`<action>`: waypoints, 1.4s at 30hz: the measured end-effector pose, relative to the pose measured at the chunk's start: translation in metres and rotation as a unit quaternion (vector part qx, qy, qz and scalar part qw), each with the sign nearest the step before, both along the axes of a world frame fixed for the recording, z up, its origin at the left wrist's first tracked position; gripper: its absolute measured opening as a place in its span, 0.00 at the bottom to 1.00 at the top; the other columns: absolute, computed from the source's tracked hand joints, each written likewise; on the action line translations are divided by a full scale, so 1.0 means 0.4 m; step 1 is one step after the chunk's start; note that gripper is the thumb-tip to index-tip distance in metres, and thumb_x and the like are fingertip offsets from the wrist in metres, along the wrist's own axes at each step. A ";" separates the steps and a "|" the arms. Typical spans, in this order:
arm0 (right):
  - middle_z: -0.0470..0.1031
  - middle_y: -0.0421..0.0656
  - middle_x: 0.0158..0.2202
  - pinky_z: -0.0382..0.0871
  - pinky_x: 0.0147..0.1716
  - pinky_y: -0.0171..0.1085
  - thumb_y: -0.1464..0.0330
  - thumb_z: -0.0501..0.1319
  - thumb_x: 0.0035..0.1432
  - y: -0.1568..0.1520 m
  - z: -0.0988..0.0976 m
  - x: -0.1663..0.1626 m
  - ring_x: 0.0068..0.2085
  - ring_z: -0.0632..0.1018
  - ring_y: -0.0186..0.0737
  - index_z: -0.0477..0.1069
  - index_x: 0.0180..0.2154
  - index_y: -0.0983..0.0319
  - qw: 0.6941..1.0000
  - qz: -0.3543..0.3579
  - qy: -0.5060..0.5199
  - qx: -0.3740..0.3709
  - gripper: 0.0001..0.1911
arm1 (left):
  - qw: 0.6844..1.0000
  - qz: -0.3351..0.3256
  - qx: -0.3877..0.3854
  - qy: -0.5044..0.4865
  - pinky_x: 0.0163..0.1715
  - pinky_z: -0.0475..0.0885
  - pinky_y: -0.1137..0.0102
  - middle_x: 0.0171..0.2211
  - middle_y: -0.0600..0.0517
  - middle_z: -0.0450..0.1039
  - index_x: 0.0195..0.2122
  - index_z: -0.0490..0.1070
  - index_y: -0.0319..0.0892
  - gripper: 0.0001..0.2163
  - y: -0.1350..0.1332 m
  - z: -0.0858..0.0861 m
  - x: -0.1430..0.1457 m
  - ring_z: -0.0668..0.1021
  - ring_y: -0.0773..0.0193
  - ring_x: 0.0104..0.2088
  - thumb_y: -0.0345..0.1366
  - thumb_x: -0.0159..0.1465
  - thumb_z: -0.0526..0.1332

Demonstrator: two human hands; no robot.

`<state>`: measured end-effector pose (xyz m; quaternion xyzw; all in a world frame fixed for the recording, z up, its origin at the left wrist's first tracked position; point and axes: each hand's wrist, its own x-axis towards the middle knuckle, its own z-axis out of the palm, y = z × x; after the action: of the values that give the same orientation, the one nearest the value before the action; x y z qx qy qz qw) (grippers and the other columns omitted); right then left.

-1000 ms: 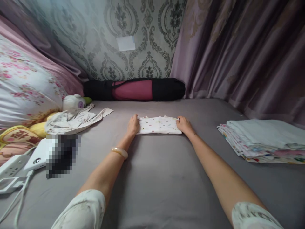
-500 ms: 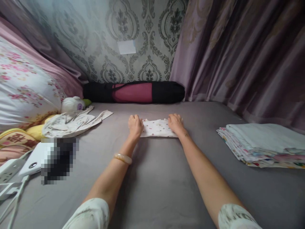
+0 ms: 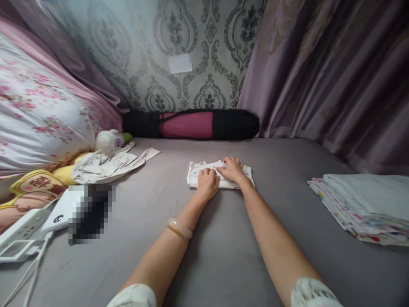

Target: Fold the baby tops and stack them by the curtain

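Note:
A small white printed cloth (image 3: 194,175), folded into a short strip, lies on the grey bed sheet (image 3: 223,238) in the middle. My left hand (image 3: 207,184), with a pale bangle on its wrist, grips the cloth's middle with curled fingers. My right hand (image 3: 232,169) rests on top of the cloth just right of it, fingers laid over the fabric and lightly bent. Both hands touch each other over the cloth.
A stack of folded cloths (image 3: 364,204) sits at the right. A black and red roll bag (image 3: 191,124) lies along the wall. At the left are a crumpled garment (image 3: 108,164), a floral pillow (image 3: 41,119), a white power strip (image 3: 19,232) with cables, and a blurred item (image 3: 91,211).
My hands have come together from the cloth's two ends to its middle, and the cloth has been folded shorter. The view has shifted slightly left.

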<state>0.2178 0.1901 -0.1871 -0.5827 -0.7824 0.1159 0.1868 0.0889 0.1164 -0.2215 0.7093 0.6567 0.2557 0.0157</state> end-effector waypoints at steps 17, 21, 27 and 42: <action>0.75 0.44 0.46 0.63 0.48 0.38 0.74 0.60 0.53 0.012 0.025 0.034 0.46 0.75 0.41 0.68 0.46 0.59 0.990 0.115 0.084 -0.006 0.17 | 1.000 0.018 -0.021 -0.008 0.51 0.63 0.56 0.55 0.39 0.65 0.54 0.66 0.38 0.17 -0.002 0.012 0.006 0.67 0.47 0.53 0.39 0.67 0.53; 0.74 0.51 0.50 0.62 0.50 0.43 0.66 0.62 0.56 -0.020 0.063 0.029 0.50 0.74 0.48 0.65 0.51 0.62 0.999 0.015 -0.029 -0.018 0.21 | 0.999 0.023 -0.036 0.000 0.52 0.63 0.57 0.55 0.41 0.66 0.54 0.66 0.39 0.17 -0.005 0.020 0.006 0.67 0.48 0.53 0.40 0.67 0.54; 0.76 0.52 0.49 0.65 0.48 0.44 0.62 0.61 0.59 -0.034 0.081 0.018 0.51 0.76 0.51 0.65 0.53 0.62 0.997 0.001 -0.050 -0.056 0.22 | 0.999 0.026 -0.040 0.016 0.52 0.64 0.59 0.54 0.42 0.66 0.54 0.66 0.38 0.18 -0.005 0.022 0.005 0.67 0.49 0.52 0.41 0.67 0.53; 0.79 0.41 0.47 0.64 0.54 0.42 0.78 0.56 0.55 0.015 0.018 0.021 0.48 0.77 0.39 0.66 0.59 0.56 0.969 0.151 0.188 -0.061 0.30 | 0.998 0.030 -0.047 -0.017 0.52 0.64 0.60 0.54 0.42 0.67 0.53 0.65 0.40 0.16 -0.007 0.043 -0.002 0.68 0.52 0.53 0.40 0.66 0.55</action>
<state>0.2262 0.1960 -0.1800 -0.4360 -0.8035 0.2978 0.2750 0.0879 0.1134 -0.2043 0.6836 0.6883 0.2373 0.0524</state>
